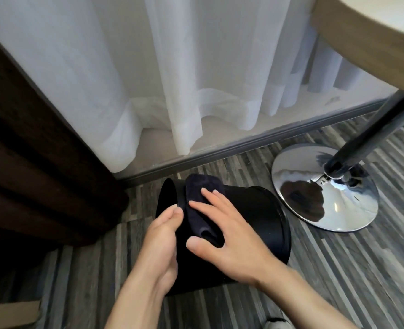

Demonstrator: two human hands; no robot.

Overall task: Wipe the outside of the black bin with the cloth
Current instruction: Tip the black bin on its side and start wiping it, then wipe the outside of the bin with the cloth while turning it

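A black bin (262,217) lies on its side on the striped grey floor, its open mouth turned to the left. My left hand (161,248) grips the rim at the mouth and steadies it. A dark navy cloth (201,200) is draped over the upper side of the bin near the rim. My right hand (231,231) lies flat on the cloth, fingers spread and thumb tucked under its lower fold, pressing it against the bin's outer wall.
A chrome round table base (324,186) with a dark pole stands just right of the bin. White sheer curtains (196,79) hang behind along a floor track. Dark brown curtain or furniture (30,150) fills the left. A table edge (374,39) overhangs top right.
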